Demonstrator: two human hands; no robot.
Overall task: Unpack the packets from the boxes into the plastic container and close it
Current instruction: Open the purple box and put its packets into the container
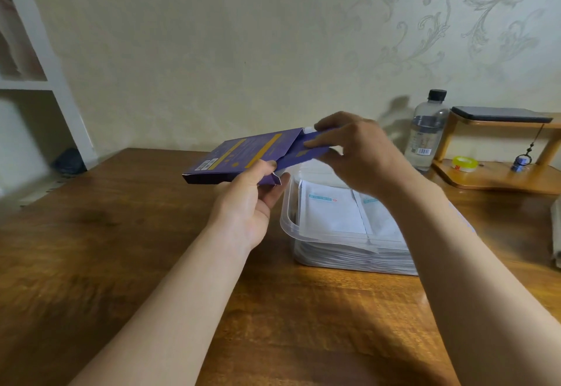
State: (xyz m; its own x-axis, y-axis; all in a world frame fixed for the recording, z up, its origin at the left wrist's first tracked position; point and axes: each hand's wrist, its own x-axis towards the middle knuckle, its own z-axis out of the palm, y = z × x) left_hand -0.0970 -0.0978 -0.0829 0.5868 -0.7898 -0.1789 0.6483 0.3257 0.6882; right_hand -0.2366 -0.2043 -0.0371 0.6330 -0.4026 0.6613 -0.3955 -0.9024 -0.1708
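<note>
Holding a flat purple box (243, 154) up in the air over the tabletop (121, 249), just left of and above the plastic container (287, 224). The left hand (255, 191) is gripping the box's near corner, thumb on top and fingers curled underneath. The right hand (361, 154) is pinching the purple bit sticking out of the open end, and its fingers (326, 124) are covering most of it, so I can't tell whether that's a flap or something sliding out. A sliver of white is peeking out right by the fingertips.

The container is sitting open on the tabletop with white packets (331, 212) stacked nearly to the rim. The right forearm is hiding its far-right side. No lid is showing anywhere in view.

Reading anything is tough. The box is showing a barcode (208, 164) and yellow stripes with print too blurry to make out. The packets are carrying a teal strip with a tiny red mark, which isn't legible either. The clear bottle (426, 133) with the black cap is wearing a label with a barcode, same story.

Off to the right, a wooden stand (498, 177) is holding a yellow tape roll (464, 163), and it's getting cut off by the frame edge.
</note>
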